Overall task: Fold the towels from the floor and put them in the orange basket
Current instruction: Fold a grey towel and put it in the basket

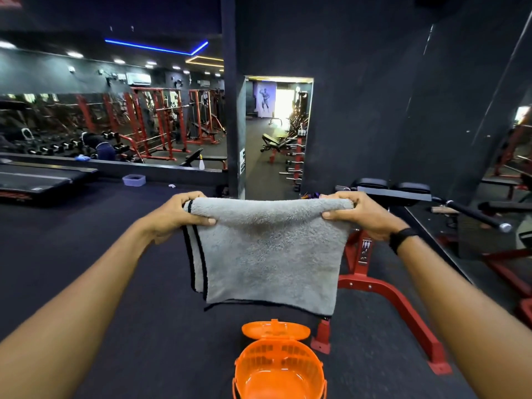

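A dark gym floor (121,254) spreads across the scene, with a black wall (374,96) rising behind and a mirror (109,110) at the far left reflecting red racks and dumbbells. A treadmill (34,177) lies along the left edge. To the right stands a red-framed bench machine (385,295) with black pads, its base reaching close beside the basket and its upright partly hidden behind the hanging cloth.

In the middle, a grey towel (267,251) with black edging hangs in the air, folded double, its lower edge just above the basket's raised lid. The left hand (184,214) pinches the towel's top left corner, thumb in front and fingers (187,197) curled over the folded top edge. The right hand (359,213) grips the top right corner the same way; a black band (401,237) sits on that wrist.

The orange basket (280,367) stands on the floor directly below the towel, its lid (276,329) tipped open at the far side; the part of its inside that shows holds nothing.

Farther off on the floor near the mirror sit a small pale tub (134,180) and a white spray bottle (201,163).
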